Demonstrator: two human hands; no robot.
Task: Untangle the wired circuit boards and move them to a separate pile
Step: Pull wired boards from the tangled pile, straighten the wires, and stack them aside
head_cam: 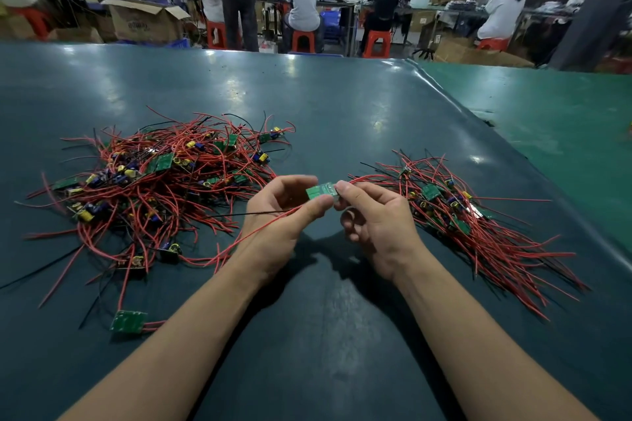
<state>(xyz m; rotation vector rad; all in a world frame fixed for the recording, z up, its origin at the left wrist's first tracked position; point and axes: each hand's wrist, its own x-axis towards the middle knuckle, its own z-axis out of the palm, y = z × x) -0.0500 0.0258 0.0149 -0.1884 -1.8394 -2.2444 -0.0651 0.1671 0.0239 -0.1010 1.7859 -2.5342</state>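
Right now the left hand point(285, 207) and right hand point(371, 215) both pinch one small circuit board point(320, 190) with curled fingers, above the counter point(342, 120). Its red wires point(246, 239) trail left into the tangled pile point(154, 178); judging by that, drawing them out slowly should avoid snags before laying it on the sorted pile point(472, 219) at right.

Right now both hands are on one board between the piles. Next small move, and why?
Probably carry the green board right and lay it on the sorted pile. Left hand and right hand pinch it above the table, and its red wires trail back toward the tangled pile, so draw them clear first if they snag.
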